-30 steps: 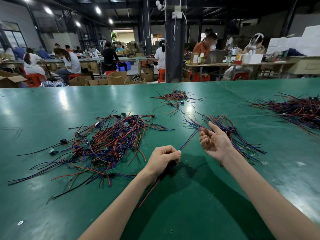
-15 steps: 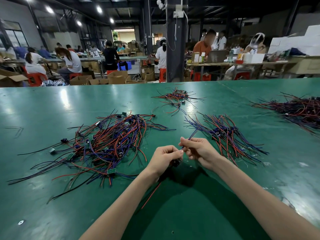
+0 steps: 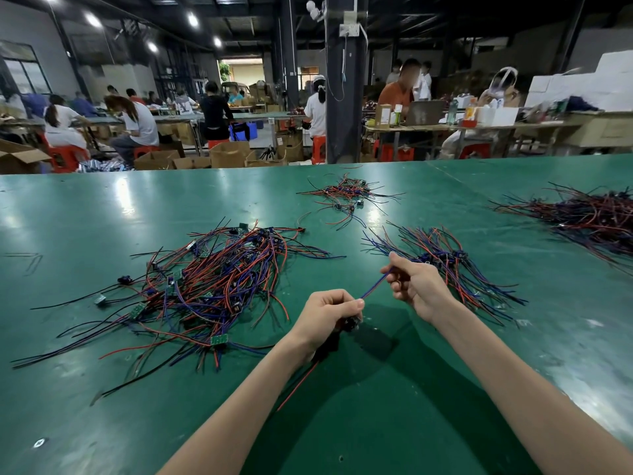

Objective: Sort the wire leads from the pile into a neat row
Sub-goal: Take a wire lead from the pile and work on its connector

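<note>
Hands share one lead (image 3: pixel 375 286): left hand (image 3: pixel 327 313) grips the plug end, right hand (image 3: pixel 416 286) pinches the wire, having slid outward. Lead's straightened, likely ready for the row (image 3: pixel 442 248).

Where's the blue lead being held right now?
Head view, centre: the blue lead stretches between left hand and right hand, with the big pile to its left.

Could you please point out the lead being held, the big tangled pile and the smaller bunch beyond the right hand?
held lead (image 3: pixel 375 285): head view, middle of its blue stretch.
tangled pile (image 3: pixel 219 287): head view, wires at its centre.
smaller bunch (image 3: pixel 445 250): head view, wires near its middle.
</note>
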`<state>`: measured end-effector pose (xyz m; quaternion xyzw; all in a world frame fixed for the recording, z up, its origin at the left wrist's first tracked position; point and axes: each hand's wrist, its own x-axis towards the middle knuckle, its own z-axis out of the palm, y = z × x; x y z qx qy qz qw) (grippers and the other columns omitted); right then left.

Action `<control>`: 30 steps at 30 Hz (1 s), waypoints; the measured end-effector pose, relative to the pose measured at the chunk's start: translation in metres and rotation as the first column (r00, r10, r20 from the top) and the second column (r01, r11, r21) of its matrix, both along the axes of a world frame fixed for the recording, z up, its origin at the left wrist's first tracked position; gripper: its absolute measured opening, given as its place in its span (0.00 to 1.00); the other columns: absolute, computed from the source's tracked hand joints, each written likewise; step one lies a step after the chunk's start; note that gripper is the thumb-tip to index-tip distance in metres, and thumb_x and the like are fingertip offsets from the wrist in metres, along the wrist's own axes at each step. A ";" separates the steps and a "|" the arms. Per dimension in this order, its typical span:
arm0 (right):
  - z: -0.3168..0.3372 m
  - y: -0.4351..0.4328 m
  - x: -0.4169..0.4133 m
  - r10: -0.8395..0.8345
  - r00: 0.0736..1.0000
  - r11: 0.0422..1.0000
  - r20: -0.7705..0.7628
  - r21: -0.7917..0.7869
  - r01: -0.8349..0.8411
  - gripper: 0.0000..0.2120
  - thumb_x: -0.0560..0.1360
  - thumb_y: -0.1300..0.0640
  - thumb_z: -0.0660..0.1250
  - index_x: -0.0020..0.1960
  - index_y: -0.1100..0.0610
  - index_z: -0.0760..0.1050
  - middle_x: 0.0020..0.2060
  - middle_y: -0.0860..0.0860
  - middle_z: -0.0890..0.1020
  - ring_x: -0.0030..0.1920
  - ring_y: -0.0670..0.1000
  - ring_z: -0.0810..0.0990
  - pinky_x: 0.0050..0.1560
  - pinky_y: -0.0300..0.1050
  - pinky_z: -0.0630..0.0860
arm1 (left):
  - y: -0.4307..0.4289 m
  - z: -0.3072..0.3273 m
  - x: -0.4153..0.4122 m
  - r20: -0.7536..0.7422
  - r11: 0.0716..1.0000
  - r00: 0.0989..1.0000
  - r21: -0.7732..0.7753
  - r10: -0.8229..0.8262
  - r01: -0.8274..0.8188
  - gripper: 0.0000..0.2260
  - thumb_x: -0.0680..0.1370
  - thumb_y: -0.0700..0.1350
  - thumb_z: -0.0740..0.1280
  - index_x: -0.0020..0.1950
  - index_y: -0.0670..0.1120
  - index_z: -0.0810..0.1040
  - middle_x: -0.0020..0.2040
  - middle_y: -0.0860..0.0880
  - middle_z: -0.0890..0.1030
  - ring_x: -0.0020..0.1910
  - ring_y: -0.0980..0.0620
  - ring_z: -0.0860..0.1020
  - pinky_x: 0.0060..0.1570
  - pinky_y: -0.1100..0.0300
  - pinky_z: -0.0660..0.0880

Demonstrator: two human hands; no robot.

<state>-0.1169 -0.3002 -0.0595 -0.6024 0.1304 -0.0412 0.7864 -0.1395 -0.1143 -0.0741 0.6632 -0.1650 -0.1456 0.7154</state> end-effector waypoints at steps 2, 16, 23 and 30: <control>0.000 0.000 0.000 -0.029 1.000 0.999 -0.004 -0.016 0.029 0.17 0.78 0.54 0.65 0.35 0.63 0.78 0.22 0.50 0.76 0.19 0.44 0.70 0.19 0.34 0.66 | 0.000 0.000 0.000 -0.002 1.000 1.000 -0.001 -0.004 0.004 0.13 0.75 0.36 0.68 0.30 0.42 0.76 0.28 0.46 0.77 0.26 0.53 0.72 0.30 0.66 0.70; -0.002 0.022 -0.016 0.451 0.892 0.888 -0.031 -0.084 -0.452 0.21 0.67 0.46 0.71 0.50 0.62 0.79 0.32 0.51 0.77 0.25 0.44 0.73 0.22 0.36 0.70 | 0.009 0.010 0.005 -0.101 0.950 0.952 -0.091 0.289 -0.298 0.12 0.76 0.42 0.69 0.31 0.45 0.78 0.28 0.50 0.76 0.26 0.57 0.69 0.28 0.67 0.65; -0.004 0.049 -0.029 0.564 0.825 0.807 -0.026 -0.195 -0.558 0.11 0.66 0.51 0.73 0.41 0.58 0.80 0.34 0.52 0.81 0.23 0.44 0.73 0.18 0.34 0.67 | 0.014 0.016 0.007 -0.254 0.908 0.918 -0.213 0.304 -0.360 0.08 0.76 0.42 0.69 0.37 0.42 0.77 0.27 0.51 0.78 0.23 0.57 0.74 0.24 0.68 0.71; -0.011 0.053 -0.029 0.565 0.825 0.797 -0.029 -0.239 -0.554 0.05 0.72 0.59 0.71 0.43 0.61 0.79 0.32 0.52 0.80 0.21 0.45 0.72 0.17 0.34 0.65 | 0.014 0.014 0.010 -0.254 0.906 0.914 -0.204 0.316 -0.370 0.08 0.75 0.42 0.70 0.37 0.41 0.77 0.26 0.51 0.77 0.23 0.58 0.72 0.23 0.68 0.72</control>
